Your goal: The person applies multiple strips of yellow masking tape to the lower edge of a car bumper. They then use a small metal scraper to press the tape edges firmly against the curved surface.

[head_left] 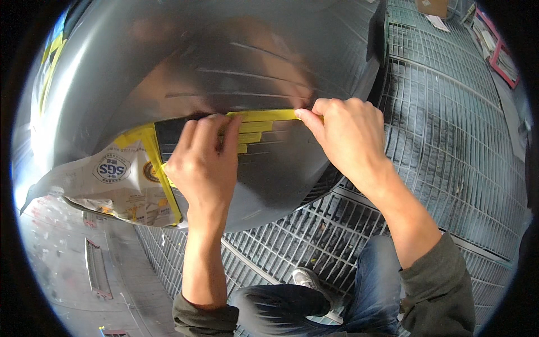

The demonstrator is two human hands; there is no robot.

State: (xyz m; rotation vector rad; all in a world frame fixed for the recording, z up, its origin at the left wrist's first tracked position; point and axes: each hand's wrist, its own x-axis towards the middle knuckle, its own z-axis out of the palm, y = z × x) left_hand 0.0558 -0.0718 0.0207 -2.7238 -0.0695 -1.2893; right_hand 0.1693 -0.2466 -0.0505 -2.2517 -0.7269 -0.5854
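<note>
A glossy dark grey car bumper (269, 191) curves across the upper view. Over its slotted area lie several short yellow masking tape strips (250, 137), stacked in stepped rows. A longer strip of yellow masking tape (266, 115) stretches along their top edge. The thumb and fingertips of my left hand (208, 149) pinch its left end against the panel. At the other end, my right hand (351, 129) grips it between thumb and curled index finger. Left of my left hand, a printed masking sheet (123, 185) is taped to the bumper with yellow strips.
Metal floor grating (443, 123) extends right and beneath the bumper. My legs in blue jeans (370, 281) and a grey shoe (306, 278) are below. A red-framed rack (499, 56) stands far right, near a cardboard box (432, 7). At lower left is a grey wall-like surface (62, 269).
</note>
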